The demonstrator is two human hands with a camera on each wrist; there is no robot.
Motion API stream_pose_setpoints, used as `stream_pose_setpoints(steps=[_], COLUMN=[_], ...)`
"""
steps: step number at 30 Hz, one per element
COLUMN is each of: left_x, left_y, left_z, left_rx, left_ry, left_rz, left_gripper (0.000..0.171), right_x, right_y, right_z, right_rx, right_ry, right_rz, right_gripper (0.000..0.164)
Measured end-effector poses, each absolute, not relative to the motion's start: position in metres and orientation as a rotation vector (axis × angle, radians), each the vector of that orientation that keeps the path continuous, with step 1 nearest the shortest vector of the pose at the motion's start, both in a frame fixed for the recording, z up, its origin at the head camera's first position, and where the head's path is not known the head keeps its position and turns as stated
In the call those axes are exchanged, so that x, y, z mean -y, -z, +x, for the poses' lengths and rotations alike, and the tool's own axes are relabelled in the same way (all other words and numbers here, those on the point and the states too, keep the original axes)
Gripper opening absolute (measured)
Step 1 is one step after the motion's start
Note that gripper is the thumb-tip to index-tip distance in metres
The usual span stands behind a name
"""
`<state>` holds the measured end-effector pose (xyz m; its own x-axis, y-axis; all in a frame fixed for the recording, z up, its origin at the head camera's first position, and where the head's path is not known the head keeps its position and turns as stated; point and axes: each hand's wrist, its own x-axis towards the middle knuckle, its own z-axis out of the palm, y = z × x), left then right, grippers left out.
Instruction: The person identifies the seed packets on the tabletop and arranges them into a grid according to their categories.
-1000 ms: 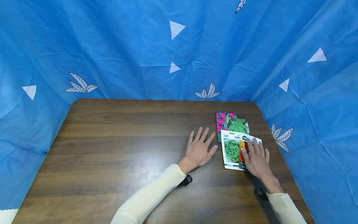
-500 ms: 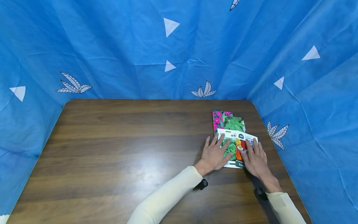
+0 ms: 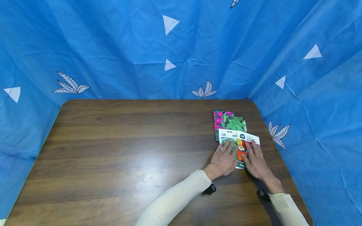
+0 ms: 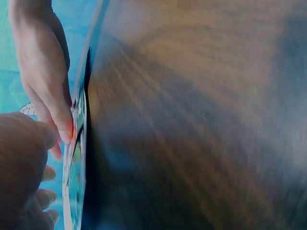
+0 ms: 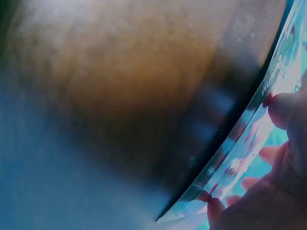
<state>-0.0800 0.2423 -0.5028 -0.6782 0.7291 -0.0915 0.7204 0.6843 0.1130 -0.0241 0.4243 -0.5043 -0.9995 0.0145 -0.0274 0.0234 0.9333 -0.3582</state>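
In the head view my left hand (image 3: 223, 162) lies over a seed packet with leafy greens (image 3: 227, 133), its fingers stretched and hiding most of the picture. Just to its right, my right hand (image 3: 256, 163) rests with straight fingers on a second seed packet, printed with red and orange vegetables (image 3: 242, 155). This packet overlaps the leafy one. Behind them lie a packet with pink flowers (image 3: 218, 120) and one with a large green leaf (image 3: 235, 124), both partly covered by the front pair. In the right wrist view the fingertips (image 5: 216, 211) touch the packet's printed face.
The packets lie near the right side of a brown wooden table (image 3: 118, 150). Blue cloth (image 3: 124, 50) with white triangles and leaf prints hangs behind and at both sides of the table.
My left hand has moved right from bare table onto the leafy-greens packet. My right hand has stayed on the vegetable packet. The head view has shifted slightly.
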Motion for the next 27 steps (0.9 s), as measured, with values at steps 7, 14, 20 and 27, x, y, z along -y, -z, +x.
stream_pose_setpoints(steps=[7,14,20,27], left_x=[-0.2449,-0.2434,-0.2421,-0.2388], left_y=[0.5052,0.5078,0.5077,0.5084], left_z=[-0.076,-0.076,-0.0767,-0.0772], left_rx=[-2.731,-2.701,-2.695,-2.695], left_ry=[0.06,0.118,0.136,0.149], left_rz=[1.245,1.247,1.264,1.267], left_gripper=[0.063,0.062,0.06,0.06], right_x=[-0.4267,-0.429,-0.4298,-0.4323], right_y=[0.5053,0.5058,0.5073,0.5068], right_z=[-0.0256,-0.0262,-0.0263,-0.0283], right_rx=[-2.999,-2.97,-2.936,-2.904], right_ry=[0.58,0.594,0.577,0.58], right_rz=[0.002,-0.025,-0.004,0.002], right_gripper=[0.062,0.063,0.062,0.063])
